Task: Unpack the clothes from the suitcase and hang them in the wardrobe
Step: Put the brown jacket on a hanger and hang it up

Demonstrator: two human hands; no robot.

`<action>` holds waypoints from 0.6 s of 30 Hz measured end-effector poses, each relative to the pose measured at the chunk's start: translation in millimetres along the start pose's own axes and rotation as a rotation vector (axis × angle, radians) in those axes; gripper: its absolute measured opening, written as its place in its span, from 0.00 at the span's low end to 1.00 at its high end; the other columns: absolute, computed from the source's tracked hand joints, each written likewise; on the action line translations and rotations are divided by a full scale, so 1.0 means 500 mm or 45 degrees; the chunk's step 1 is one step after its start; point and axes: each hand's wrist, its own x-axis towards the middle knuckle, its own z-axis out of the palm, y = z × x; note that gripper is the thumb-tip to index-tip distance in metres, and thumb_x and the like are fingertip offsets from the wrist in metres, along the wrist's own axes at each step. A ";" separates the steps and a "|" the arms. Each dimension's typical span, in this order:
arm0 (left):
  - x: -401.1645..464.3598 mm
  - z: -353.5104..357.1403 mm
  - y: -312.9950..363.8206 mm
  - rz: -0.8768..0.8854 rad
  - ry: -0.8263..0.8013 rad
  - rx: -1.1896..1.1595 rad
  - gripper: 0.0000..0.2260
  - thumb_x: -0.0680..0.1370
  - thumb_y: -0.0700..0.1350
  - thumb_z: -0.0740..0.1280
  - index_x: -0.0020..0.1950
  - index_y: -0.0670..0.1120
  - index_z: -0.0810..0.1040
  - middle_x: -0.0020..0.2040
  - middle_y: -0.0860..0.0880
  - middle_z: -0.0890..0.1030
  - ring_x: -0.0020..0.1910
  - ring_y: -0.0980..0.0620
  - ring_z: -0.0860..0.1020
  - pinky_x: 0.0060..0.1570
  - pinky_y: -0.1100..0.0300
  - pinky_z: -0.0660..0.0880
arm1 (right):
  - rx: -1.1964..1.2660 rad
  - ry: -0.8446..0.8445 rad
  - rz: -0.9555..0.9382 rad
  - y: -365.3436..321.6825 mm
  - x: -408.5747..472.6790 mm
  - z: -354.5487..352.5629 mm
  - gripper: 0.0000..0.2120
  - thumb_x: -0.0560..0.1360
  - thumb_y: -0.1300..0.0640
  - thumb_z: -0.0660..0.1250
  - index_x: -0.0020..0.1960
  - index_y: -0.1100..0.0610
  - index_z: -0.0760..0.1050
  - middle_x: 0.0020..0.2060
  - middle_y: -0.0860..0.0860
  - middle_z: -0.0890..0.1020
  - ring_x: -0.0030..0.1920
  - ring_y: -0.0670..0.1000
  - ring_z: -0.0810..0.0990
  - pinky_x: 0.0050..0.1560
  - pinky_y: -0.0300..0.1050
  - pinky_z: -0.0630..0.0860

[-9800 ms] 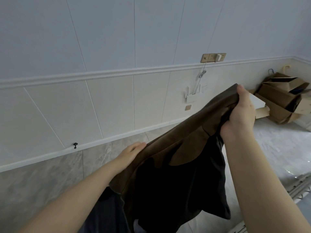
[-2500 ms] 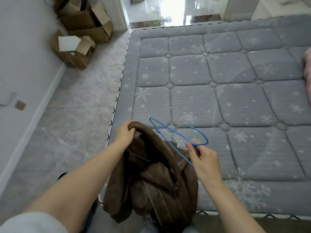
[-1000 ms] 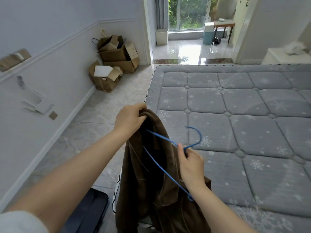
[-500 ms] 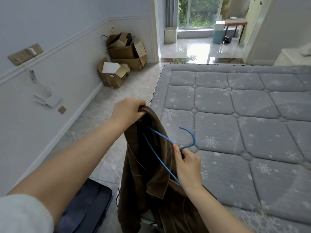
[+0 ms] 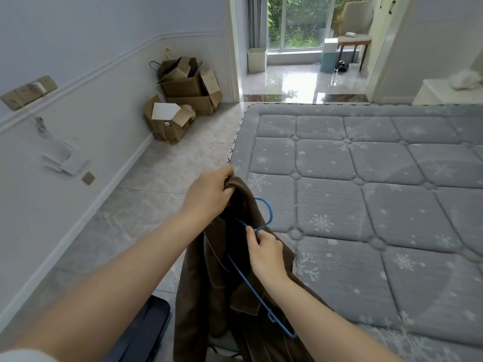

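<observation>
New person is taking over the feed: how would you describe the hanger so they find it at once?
Start at the grey quilted mattress and go to its near left corner, where a brown jacket hangs from the left hand. The hanger is the thin blue wire one pinched in the right hand, the only bright blue thing there.

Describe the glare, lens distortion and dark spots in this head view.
Head view: daylight from the window throws strong glare on the glossy floor; wide-angle lens bows the wall rail and mattress edges; the brown jacket interior beside the blue hanger is too dark to read.
</observation>
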 end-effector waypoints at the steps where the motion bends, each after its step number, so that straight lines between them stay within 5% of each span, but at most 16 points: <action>1: -0.007 0.003 0.006 -0.016 -0.015 -0.042 0.05 0.73 0.43 0.64 0.46 0.51 0.71 0.38 0.47 0.79 0.41 0.41 0.77 0.38 0.50 0.74 | 0.045 0.038 -0.010 -0.005 0.005 0.000 0.24 0.81 0.47 0.60 0.29 0.55 0.64 0.24 0.49 0.70 0.26 0.44 0.69 0.32 0.46 0.68; 5: -0.039 0.012 0.009 -0.095 -0.124 -0.220 0.10 0.74 0.45 0.62 0.54 0.55 0.70 0.45 0.49 0.81 0.46 0.43 0.79 0.46 0.48 0.77 | 0.340 0.254 -0.003 -0.010 0.012 -0.017 0.27 0.80 0.50 0.64 0.25 0.52 0.60 0.19 0.46 0.65 0.25 0.43 0.64 0.32 0.42 0.63; 10: -0.078 0.003 0.015 0.022 -0.351 -0.407 0.21 0.78 0.54 0.60 0.72 0.57 0.69 0.56 0.54 0.79 0.51 0.59 0.75 0.55 0.61 0.70 | 0.677 0.132 0.009 0.006 0.003 -0.038 0.22 0.74 0.44 0.64 0.28 0.56 0.67 0.26 0.54 0.67 0.30 0.52 0.66 0.35 0.50 0.65; 13: -0.057 -0.019 -0.030 0.367 -0.128 0.037 0.20 0.76 0.54 0.57 0.67 0.58 0.76 0.57 0.54 0.74 0.58 0.53 0.72 0.61 0.50 0.70 | 0.721 0.051 -0.064 0.006 0.007 -0.063 0.27 0.73 0.45 0.65 0.29 0.65 0.63 0.26 0.56 0.65 0.30 0.55 0.63 0.35 0.51 0.62; 16: -0.020 -0.031 -0.047 0.696 -0.107 0.428 0.16 0.77 0.58 0.58 0.62 0.58 0.77 0.67 0.50 0.72 0.70 0.46 0.68 0.73 0.45 0.61 | 0.732 -0.012 -0.103 -0.001 0.001 -0.088 0.23 0.79 0.55 0.64 0.27 0.58 0.62 0.24 0.50 0.63 0.27 0.48 0.60 0.31 0.42 0.61; 18: -0.004 -0.031 -0.042 0.759 -0.278 0.516 0.16 0.78 0.62 0.53 0.54 0.55 0.74 0.55 0.54 0.79 0.58 0.49 0.78 0.59 0.52 0.71 | 0.738 -0.040 -0.082 -0.008 0.001 -0.097 0.22 0.77 0.53 0.64 0.28 0.58 0.62 0.23 0.47 0.61 0.26 0.45 0.59 0.29 0.38 0.59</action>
